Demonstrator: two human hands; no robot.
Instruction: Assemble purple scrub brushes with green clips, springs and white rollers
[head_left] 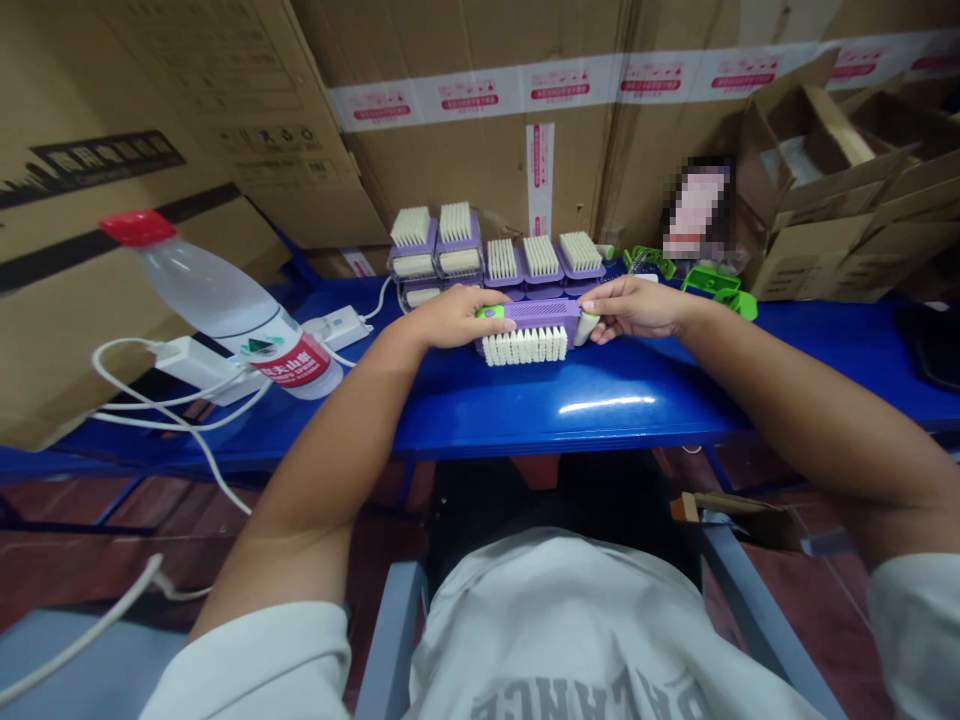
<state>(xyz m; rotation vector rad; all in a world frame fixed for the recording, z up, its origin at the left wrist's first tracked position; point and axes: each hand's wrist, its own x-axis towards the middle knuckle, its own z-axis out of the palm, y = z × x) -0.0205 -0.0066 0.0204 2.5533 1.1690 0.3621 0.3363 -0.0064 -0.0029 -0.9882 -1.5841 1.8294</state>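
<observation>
**Both hands grasping a purple scrub brush on the blue bench, bristles toward the person.**

Left hand (457, 318) is closed over the brush's (529, 318) left end, by its green tip (489, 312). Right hand (637, 308) grips the right end, fingertips (604, 297) on the purple back, next to a white end piece (587, 328). Brush sits at the bench's (637, 420) middle, just in front of a row of upright brushes (541, 262) and a wire rack (435, 255) of more. Green plastic parts (712, 282) lie right of the right hand. Left of the left hand: a white power adapter (196, 365), its cable, and a water bottle (217, 290) with a red cap, lying tilted. Cardboard boxes (480, 130) stand behind.
</observation>
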